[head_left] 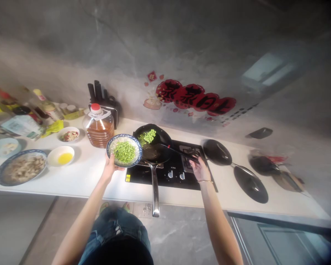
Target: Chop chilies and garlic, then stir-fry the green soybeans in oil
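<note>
My left hand [110,168] grips the rim of a blue-and-white patterned bowl [139,149], thumb on the near left edge. Shelled green beans [124,152] fill its middle, and it is held left of the pan, tilted towards me. My right hand [200,169] is closed round the handle of a black long-handled cooking utensil [179,150] with a red mark. That tool reaches into the black frying pan [165,156], where more green beans [149,136] lie in a clump at its far end. Dark against the pan, the tool's head cannot be made out. Oil shines on the pan's bottom.
The pan sits on a black gas hob [160,180], its metal handle [155,191] jutting past the counter edge. Leftward stand an oil jug [99,129], a yellow-liquid bowl [64,158] and a plate of sliced mushroom-like pieces [23,167]. A black lid [217,151] lies right.
</note>
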### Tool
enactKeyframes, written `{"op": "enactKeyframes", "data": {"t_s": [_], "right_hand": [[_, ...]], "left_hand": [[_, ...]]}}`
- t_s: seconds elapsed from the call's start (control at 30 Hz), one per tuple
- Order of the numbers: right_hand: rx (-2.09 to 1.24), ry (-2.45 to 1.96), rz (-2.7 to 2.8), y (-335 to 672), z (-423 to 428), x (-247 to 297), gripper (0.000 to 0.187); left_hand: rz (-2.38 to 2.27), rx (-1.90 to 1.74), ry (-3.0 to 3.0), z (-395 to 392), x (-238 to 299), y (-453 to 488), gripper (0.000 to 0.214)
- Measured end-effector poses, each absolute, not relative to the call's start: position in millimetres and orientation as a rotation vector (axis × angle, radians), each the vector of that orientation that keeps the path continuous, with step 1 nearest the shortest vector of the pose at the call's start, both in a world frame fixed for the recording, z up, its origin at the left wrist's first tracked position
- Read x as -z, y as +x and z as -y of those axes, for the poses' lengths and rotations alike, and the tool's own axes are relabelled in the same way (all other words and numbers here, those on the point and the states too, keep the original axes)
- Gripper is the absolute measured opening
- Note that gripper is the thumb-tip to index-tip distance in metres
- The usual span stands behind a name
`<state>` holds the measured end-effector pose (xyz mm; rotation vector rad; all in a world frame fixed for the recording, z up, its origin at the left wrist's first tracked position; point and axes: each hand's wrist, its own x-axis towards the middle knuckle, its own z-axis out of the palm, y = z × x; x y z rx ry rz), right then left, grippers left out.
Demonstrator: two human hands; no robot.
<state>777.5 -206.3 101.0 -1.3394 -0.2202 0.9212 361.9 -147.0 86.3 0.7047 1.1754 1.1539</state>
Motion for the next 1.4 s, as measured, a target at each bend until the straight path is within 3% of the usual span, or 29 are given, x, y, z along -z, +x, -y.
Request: {"op": "enactKeyframes", "data": {"t_s": [0.27,0.53,0.87,1.4], "right_hand": [[-0.892,-1.286,0.608,740,230,-159,0.039],[-0.733,-1.307,0.920,711,248,-194,0.038],[-0.770,-1.350,0.235,739,215,-154,0.010],[-0.768,-1.442,0.389,700,152,-114,0.020]], "left_hand": [[-1.123,-1.133,0.639,146,-87,378,0.076],[-1.089,-1.137,0.616,152,-86,378,0.076],[-1.121,-1.194,0.622,153,-82,358,0.074],[-1.206,-1.264,0.641,168,-66,316,0.067]]}}
